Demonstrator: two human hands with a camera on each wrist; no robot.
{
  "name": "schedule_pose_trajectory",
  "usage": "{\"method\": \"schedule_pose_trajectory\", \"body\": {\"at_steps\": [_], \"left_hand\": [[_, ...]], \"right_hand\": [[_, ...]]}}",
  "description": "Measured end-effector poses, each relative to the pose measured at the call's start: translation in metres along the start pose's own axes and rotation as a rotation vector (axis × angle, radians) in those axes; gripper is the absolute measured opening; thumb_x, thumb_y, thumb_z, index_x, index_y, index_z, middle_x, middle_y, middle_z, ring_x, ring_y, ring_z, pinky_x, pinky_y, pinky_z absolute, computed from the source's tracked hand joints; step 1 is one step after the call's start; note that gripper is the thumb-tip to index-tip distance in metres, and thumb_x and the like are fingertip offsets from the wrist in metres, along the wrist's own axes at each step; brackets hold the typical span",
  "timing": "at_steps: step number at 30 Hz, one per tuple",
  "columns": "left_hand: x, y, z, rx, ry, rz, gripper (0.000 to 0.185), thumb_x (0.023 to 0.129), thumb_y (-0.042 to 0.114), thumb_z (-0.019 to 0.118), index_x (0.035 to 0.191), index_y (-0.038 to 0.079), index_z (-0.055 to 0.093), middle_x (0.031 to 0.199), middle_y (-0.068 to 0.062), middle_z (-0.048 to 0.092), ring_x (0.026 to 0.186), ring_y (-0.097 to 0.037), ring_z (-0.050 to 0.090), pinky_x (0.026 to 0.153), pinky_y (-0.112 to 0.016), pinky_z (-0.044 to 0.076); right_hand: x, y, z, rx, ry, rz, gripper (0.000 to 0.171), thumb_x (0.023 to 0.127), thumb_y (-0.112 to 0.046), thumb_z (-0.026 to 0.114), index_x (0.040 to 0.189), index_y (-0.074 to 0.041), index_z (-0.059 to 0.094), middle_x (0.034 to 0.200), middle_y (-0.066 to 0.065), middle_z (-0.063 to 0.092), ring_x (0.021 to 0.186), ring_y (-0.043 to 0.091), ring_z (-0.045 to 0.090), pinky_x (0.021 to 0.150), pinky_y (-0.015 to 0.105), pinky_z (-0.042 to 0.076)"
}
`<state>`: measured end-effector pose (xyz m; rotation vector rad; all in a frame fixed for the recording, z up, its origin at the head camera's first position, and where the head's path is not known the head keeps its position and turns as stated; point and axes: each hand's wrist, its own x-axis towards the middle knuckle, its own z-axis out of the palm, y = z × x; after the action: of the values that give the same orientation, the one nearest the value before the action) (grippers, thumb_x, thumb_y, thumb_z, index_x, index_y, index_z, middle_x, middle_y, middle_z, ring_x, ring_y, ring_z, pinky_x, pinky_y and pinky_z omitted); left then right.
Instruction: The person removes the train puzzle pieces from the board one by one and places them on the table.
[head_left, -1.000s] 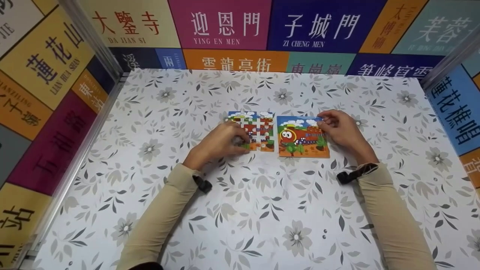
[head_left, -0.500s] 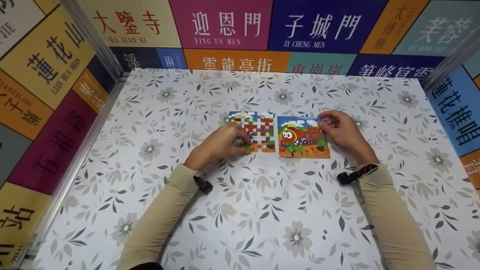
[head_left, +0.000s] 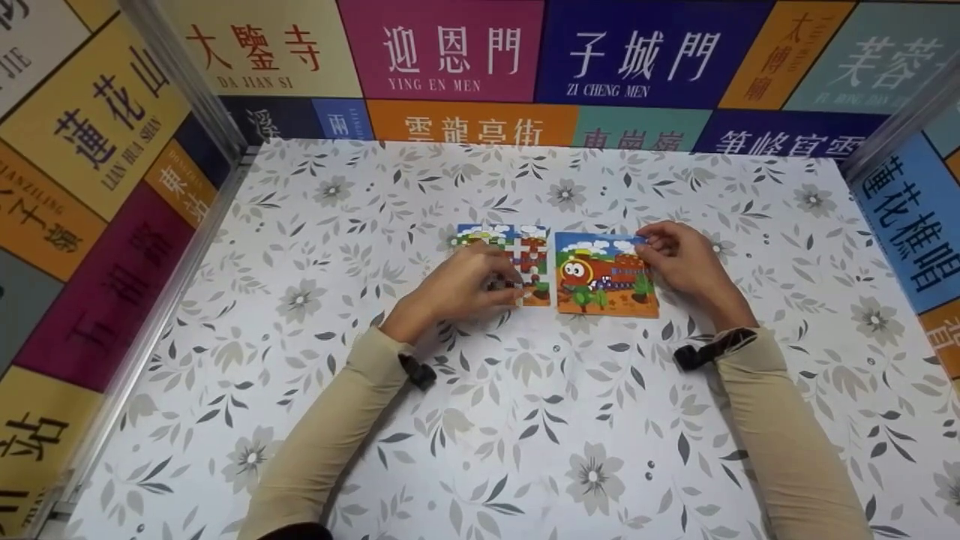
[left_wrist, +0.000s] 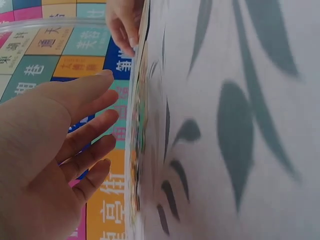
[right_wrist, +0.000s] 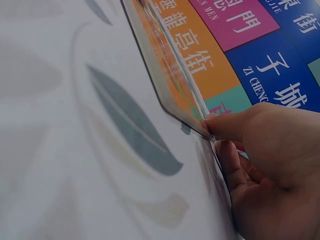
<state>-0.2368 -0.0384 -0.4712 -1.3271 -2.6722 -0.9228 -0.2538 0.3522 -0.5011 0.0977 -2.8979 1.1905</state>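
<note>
Two beige sleeves [head_left: 322, 442] were seen nearest, stretched over the flower-patterned desk [head_left: 525, 420]. Beyond them, the left hand [head_left: 457, 289] was laid on the jigsaw [head_left: 517, 259], its fingers relaxed and fairly straight over the near left part of the pieces; whether a piece was pinched beneath could not be told. Just to the right of the jigsaw, almost touching it, the train picture card [head_left: 604, 274] lay flat. The card's far right corner was pinched by the curled fingers of the right hand [head_left: 679, 259]. Farthest from the jigsaw, coloured wall panels [head_left: 450, 52] with lettering were seen.
</note>
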Motion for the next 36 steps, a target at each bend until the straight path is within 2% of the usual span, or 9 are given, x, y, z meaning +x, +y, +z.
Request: {"method": "schedule_pose_trajectory", "body": {"at_steps": [6, 11, 16, 23, 30, 36], "left_hand": [[0.013, 0.016, 0.011, -0.019, -0.043, 0.049, 0.019, 0.094, 0.031, 0.072, 0.105, 0.016, 0.078, 0.101, -0.001, 0.072, 0.094, -0.020, 0.065, 0.086, -0.034, 0.050], [0.026, 0.029, 0.022, -0.009, -0.087, 0.053, 0.021, 0.094, 0.031, 0.072, 0.110, 0.019, 0.077, 0.105, 0.000, 0.071, 0.096, -0.018, 0.064, 0.086, -0.031, 0.050], [0.039, 0.041, 0.034, 0.021, -0.136, 0.018, 0.030, 0.094, 0.037, 0.071, 0.117, 0.019, 0.074, 0.112, 0.002, 0.070, 0.104, -0.016, 0.062, 0.091, -0.031, 0.049], [0.050, 0.052, 0.044, 0.078, -0.155, -0.056, 0.038, 0.093, 0.039, 0.070, 0.127, 0.023, 0.069, 0.124, 0.004, 0.064, 0.113, -0.012, 0.056, 0.098, -0.031, 0.046], [0.054, 0.057, 0.051, 0.104, -0.185, -0.143, 0.047, 0.093, 0.041, 0.069, 0.137, 0.026, 0.060, 0.147, 0.000, 0.050, 0.130, -0.017, 0.048, 0.110, -0.035, 0.042], [0.053, 0.055, 0.052, 0.100, -0.175, -0.157, 0.052, 0.092, 0.042, 0.071, 0.139, 0.025, 0.058, 0.138, 0.002, 0.053, 0.123, -0.015, 0.049, 0.106, -0.033, 0.044]], "right_hand": [[0.000, 0.000, -0.001, -0.001, -0.005, 0.014, 0.034, 0.098, -0.033, 0.066, 0.127, -0.015, 0.065, 0.105, 0.004, 0.061, 0.092, 0.015, 0.059, 0.077, 0.016, 0.046], [-0.001, 0.000, -0.001, 0.003, -0.004, 0.015, 0.034, 0.097, -0.032, 0.067, 0.126, -0.014, 0.065, 0.105, 0.004, 0.061, 0.092, 0.013, 0.059, 0.076, 0.014, 0.046], [-0.001, 0.001, -0.001, 0.007, 0.003, -0.005, 0.034, 0.097, -0.032, 0.067, 0.126, -0.014, 0.066, 0.104, 0.004, 0.062, 0.091, 0.012, 0.060, 0.076, 0.013, 0.046], [0.000, 0.001, -0.001, 0.016, 0.011, -0.029, 0.033, 0.097, -0.030, 0.068, 0.125, -0.013, 0.067, 0.104, 0.006, 0.063, 0.090, 0.012, 0.060, 0.076, 0.010, 0.045], [0.000, 0.000, -0.001, 0.020, 0.012, -0.029, 0.033, 0.096, -0.029, 0.069, 0.124, -0.012, 0.067, 0.104, 0.006, 0.064, 0.089, 0.010, 0.060, 0.076, 0.010, 0.046], [0.000, 0.001, 0.000, 0.029, 0.013, -0.027, 0.033, 0.096, -0.029, 0.069, 0.125, -0.012, 0.067, 0.103, 0.007, 0.064, 0.088, 0.010, 0.060, 0.074, 0.010, 0.046]]}}
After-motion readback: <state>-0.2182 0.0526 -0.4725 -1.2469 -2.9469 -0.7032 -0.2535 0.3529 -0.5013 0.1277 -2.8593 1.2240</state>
